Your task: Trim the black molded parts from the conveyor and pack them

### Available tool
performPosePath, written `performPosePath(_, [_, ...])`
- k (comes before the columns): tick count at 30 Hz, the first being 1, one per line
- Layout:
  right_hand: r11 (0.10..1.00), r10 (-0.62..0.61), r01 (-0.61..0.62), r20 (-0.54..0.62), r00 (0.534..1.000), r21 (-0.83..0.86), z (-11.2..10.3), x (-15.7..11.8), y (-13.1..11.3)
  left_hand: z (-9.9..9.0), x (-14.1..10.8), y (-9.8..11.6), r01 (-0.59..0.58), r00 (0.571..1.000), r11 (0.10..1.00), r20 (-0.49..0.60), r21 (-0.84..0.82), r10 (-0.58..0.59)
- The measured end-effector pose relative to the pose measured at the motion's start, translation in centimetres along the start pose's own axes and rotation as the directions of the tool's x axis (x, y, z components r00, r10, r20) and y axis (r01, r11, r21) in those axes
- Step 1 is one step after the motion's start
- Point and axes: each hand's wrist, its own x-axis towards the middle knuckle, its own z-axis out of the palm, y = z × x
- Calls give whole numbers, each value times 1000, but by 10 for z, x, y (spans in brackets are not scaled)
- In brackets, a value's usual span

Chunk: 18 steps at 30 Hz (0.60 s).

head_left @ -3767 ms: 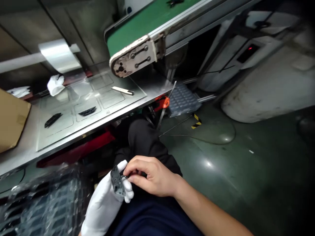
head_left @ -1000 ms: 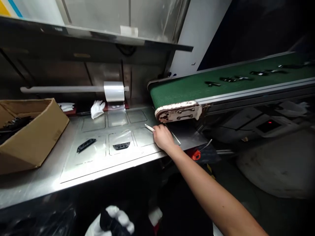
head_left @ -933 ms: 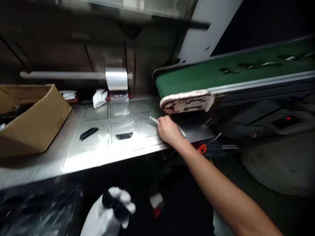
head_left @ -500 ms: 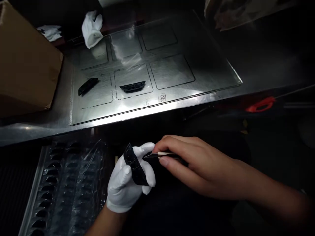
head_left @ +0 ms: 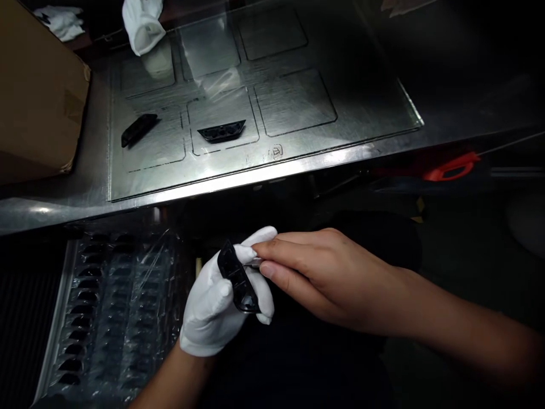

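The bare right hand [head_left: 306,275] covers nearly all of the slim grey tool [head_left: 255,263] in the lower middle of the frame; only a sliver shows, and its tip is out of sight. The black trapezoid plastic part [head_left: 237,278] hides some of the white-gloved left hand [head_left: 208,312]. A tan cardboard box [head_left: 38,96] runs off the upper-left edge, its inside hidden. The top edge cuts a limp white fabric glove [head_left: 142,25]. A small dark mark [head_left: 277,151] near centre is too small to read. At right, a red plastic loop handle [head_left: 434,171] blurs.
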Motion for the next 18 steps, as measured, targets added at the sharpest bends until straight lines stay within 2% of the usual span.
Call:
performPosePath(13, [996,4,-9,-63,998,-88,4,-11,5,0,3,-1,87,996,996,1,37,-87])
performPosePath(18, [993,-47,44,-23,999,-109,0,-13,13,1,4,-3,88,995,996,45,19,-89])
